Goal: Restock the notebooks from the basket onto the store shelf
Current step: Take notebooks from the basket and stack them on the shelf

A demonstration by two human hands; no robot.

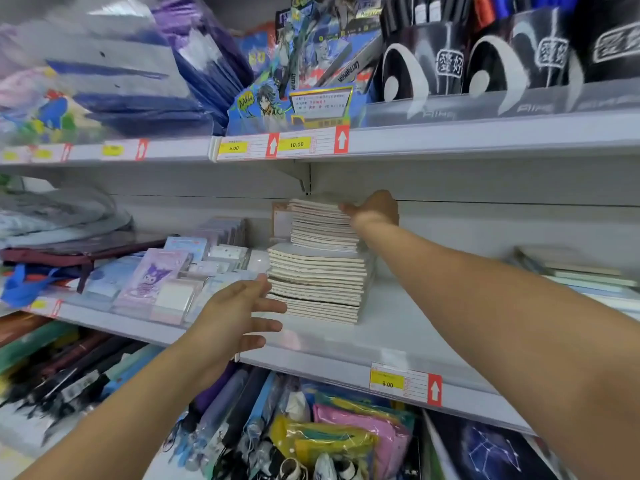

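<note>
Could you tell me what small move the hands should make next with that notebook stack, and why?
Probably nudge the upper notebooks leftward until flush with the lower notebooks. The upper batch sits set back and offset, the right hand rests on its top edge, and the open left hand touches the lower stack's side, ready to steady it.

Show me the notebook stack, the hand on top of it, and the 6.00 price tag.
notebook stack (317, 271), head view, page edges of the lower bundle
right hand (375, 207), head view, back of the hand
6.00 price tag (387, 382), head view, yellow price panel
</note>
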